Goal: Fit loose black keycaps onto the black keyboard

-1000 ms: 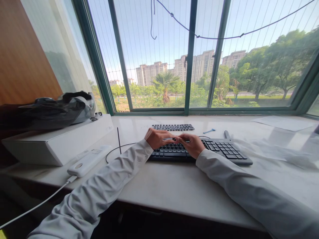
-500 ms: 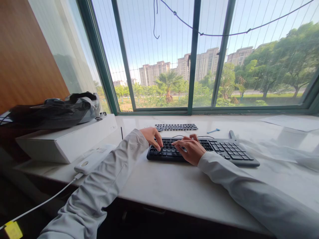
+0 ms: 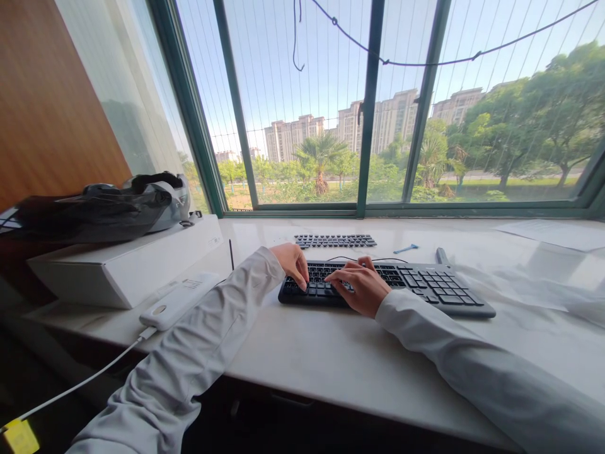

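A black keyboard (image 3: 454,291) lies on the white marble-patterned counter; much of its main key area looks stripped of keycaps, while the number pad has its keys. My left hand (image 3: 293,261) is over the keyboard's left end, thumb and fingers pinched together and pointing down at the keys. Whatever is between those fingertips is too small to make out. My right hand (image 3: 362,285) rests over the middle, index finger stretched left, thumb below it, other fingers loosely bent and apart. Behind the keyboard, loose black keycaps (image 3: 335,241) stand in rows.
A small blue tool (image 3: 406,248) lies behind the keyboard. To the left are a white power bank (image 3: 177,301) with a cable and a white box (image 3: 127,265) bearing a dark bag (image 3: 89,211). Clear plastic (image 3: 520,287) and paper (image 3: 558,234) lie right. A window (image 3: 302,211) closes the back.
My left fingertips have drawn closer together and shifted slightly at the keyboard's left part. My right hand stays almost where it was. The view has moved a little.
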A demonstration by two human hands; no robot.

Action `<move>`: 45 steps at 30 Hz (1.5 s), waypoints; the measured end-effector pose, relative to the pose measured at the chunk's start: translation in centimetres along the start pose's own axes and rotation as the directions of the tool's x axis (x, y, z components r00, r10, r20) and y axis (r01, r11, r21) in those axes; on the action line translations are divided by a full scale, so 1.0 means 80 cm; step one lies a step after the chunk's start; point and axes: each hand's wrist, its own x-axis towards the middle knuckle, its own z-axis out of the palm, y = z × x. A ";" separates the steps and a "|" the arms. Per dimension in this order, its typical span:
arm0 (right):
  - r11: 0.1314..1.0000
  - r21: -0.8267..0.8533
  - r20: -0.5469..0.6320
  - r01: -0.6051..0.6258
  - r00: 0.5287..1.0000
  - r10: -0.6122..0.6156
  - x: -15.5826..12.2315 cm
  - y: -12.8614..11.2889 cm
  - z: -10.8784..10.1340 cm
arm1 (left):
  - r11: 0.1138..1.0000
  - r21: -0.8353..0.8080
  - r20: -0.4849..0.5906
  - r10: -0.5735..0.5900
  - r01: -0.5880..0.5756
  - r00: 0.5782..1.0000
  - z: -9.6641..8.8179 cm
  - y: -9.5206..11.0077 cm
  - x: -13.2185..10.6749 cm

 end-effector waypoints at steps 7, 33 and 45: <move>1.000 -0.029 0.021 0.012 1.000 -0.011 0.001 -0.008 -0.004 | 0.999 0.051 -0.030 -0.004 0.005 1.000 0.003 -0.004 0.006; 0.982 -0.080 0.152 0.170 0.976 -0.156 0.005 -0.031 0.015 | 0.994 -0.080 0.049 -0.067 0.071 0.997 0.004 -0.004 0.012; 0.988 -0.045 0.156 0.145 0.978 -0.137 0.005 -0.030 0.014 | 0.999 -0.031 0.074 -0.035 0.038 0.997 0.000 0.000 0.006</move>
